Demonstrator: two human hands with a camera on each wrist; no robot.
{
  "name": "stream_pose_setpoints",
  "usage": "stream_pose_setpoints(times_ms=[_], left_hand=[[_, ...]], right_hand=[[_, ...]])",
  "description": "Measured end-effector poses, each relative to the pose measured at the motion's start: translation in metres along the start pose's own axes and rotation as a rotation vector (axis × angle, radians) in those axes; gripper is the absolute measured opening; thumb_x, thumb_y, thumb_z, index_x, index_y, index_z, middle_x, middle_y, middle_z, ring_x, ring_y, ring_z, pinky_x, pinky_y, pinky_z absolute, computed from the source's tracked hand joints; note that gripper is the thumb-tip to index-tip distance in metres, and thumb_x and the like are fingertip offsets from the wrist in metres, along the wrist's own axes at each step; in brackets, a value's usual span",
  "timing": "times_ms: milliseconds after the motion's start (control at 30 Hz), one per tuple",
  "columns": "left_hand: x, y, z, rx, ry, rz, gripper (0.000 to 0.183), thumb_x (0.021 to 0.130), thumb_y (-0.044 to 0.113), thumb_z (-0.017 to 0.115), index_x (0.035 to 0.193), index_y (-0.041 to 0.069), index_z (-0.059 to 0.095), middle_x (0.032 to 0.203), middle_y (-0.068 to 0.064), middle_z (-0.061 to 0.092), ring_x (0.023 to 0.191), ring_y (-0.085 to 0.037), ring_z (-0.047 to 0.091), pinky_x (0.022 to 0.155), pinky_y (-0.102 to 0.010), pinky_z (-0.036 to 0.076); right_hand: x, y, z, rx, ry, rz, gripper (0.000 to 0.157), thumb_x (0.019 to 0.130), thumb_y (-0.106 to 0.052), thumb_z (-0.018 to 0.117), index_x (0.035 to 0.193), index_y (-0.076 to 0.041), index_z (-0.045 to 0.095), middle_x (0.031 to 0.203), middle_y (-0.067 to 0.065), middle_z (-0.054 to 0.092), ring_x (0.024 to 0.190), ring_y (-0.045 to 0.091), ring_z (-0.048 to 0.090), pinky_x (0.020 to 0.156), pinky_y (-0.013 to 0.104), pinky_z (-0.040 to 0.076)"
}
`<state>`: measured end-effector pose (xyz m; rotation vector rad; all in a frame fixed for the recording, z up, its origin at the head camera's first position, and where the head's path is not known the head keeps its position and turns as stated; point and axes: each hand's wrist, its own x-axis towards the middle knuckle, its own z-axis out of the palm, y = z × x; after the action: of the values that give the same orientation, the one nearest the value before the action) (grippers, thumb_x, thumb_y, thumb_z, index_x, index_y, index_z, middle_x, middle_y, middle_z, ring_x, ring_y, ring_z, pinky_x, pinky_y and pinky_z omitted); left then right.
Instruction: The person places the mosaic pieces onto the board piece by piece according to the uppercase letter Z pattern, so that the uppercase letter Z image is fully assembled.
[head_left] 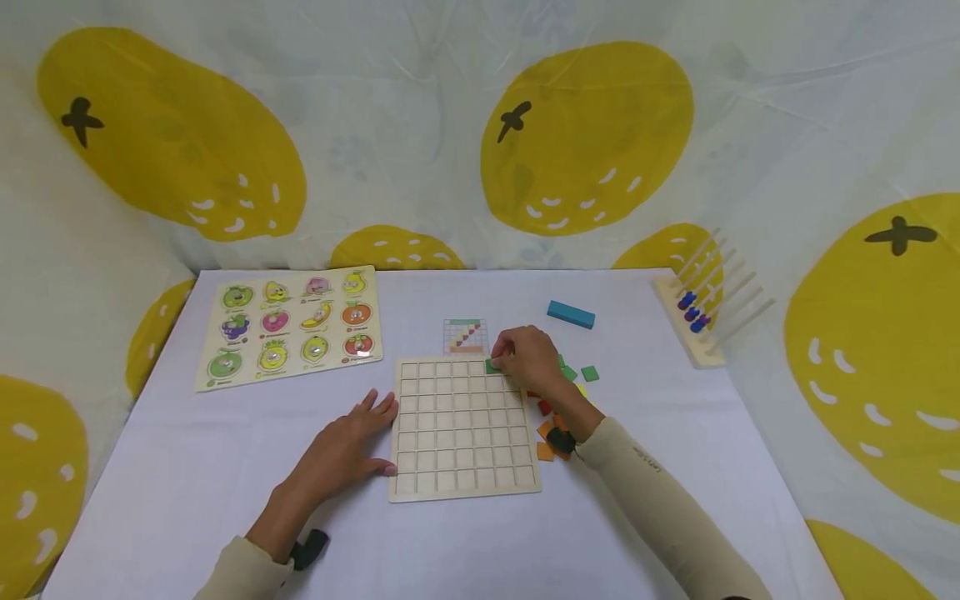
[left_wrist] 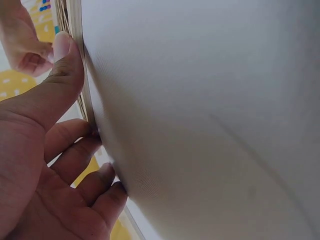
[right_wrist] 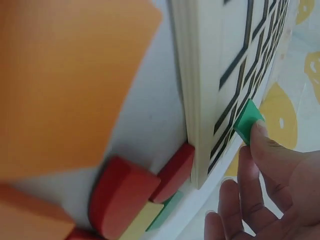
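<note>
A pale wooden grid board [head_left: 463, 429] lies flat on the white table. My right hand [head_left: 525, 357] pinches a small green square tile [head_left: 491, 366] and holds it at the board's far right corner; in the right wrist view the green tile [right_wrist: 248, 121] sits tilted against the grid board [right_wrist: 235, 75], with a fingertip [right_wrist: 261, 134] on it. My left hand [head_left: 352, 442] rests flat on the table with straight fingers touching the board's left edge. In the left wrist view the thumb [left_wrist: 62, 60] presses the board's edge [left_wrist: 80, 60].
Loose coloured tiles [head_left: 551, 425] lie right of the board, with a green tile [head_left: 590, 373] further out. A small pattern card [head_left: 465, 336] lies behind the board, a blue block [head_left: 571, 314] beyond. A fruit puzzle [head_left: 292, 325] sits far left, a peg rack [head_left: 705, 308] far right.
</note>
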<state>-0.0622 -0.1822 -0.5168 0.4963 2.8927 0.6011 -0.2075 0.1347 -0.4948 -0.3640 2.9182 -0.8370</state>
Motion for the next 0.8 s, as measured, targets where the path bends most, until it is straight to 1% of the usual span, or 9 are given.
stream_pose_setpoints(times_ms=[133,333,467,567,667,800], left_hand=[[0.0,0.001,0.0,0.01,0.006,0.005,0.11,0.067,0.044,0.098,0.16,0.012,0.048,0.166,-0.005,0.046,0.159,-0.037,0.038,0.111,-0.062,0.051],[0.0,0.002,-0.001,0.002,0.007,0.004,0.109,0.068,0.044,0.098,0.16,0.012,0.047,0.167,-0.004,0.045,0.159,-0.037,0.037,0.113,-0.061,0.05],[0.0,0.003,-0.001,-0.006,0.006,0.006,0.109,0.068,0.043,0.097,0.16,0.012,0.048,0.167,-0.004,0.045,0.159,-0.037,0.037,0.114,-0.061,0.05],[-0.001,0.003,-0.002,-0.008,0.008,0.008,0.109,0.068,0.043,0.098,0.159,0.011,0.048,0.166,-0.005,0.046,0.159,-0.037,0.037,0.113,-0.062,0.05],[-0.001,0.004,-0.004,-0.016,0.006,0.001,0.109,0.067,0.042,0.098,0.159,0.011,0.049,0.166,-0.005,0.046,0.159,-0.037,0.037,0.113,-0.063,0.05],[-0.002,0.005,-0.005,-0.019,-0.002,-0.014,0.109,0.067,0.041,0.098,0.159,0.012,0.049,0.166,-0.004,0.045,0.159,-0.037,0.036,0.113,-0.064,0.049]], right_hand=[[-0.002,-0.003,0.001,-0.04,-0.011,0.017,0.014,0.091,-0.02,0.086,0.081,-0.021,0.076,0.074,-0.003,0.067,0.079,0.018,0.061,0.066,0.032,0.048],[-0.002,-0.003,0.003,-0.103,-0.019,0.018,0.015,0.092,-0.023,0.086,0.081,-0.022,0.076,0.076,-0.004,0.067,0.084,0.02,0.059,0.075,0.035,0.048],[-0.002,0.002,0.003,-0.092,-0.014,0.02,0.009,0.093,-0.024,0.085,0.086,-0.021,0.079,0.08,-0.004,0.07,0.089,0.02,0.061,0.078,0.037,0.05],[-0.003,0.009,-0.003,-0.046,-0.003,0.039,0.003,0.094,-0.022,0.082,0.094,-0.02,0.081,0.086,-0.004,0.073,0.092,0.02,0.063,0.08,0.038,0.052],[-0.006,0.017,-0.014,-0.013,0.007,0.069,0.005,0.095,-0.021,0.08,0.1,-0.019,0.081,0.092,-0.002,0.073,0.095,0.022,0.061,0.083,0.039,0.052],[-0.01,0.031,-0.029,-0.013,0.002,0.106,0.009,0.096,-0.022,0.081,0.105,-0.019,0.08,0.096,0.001,0.074,0.097,0.023,0.06,0.086,0.039,0.054]])
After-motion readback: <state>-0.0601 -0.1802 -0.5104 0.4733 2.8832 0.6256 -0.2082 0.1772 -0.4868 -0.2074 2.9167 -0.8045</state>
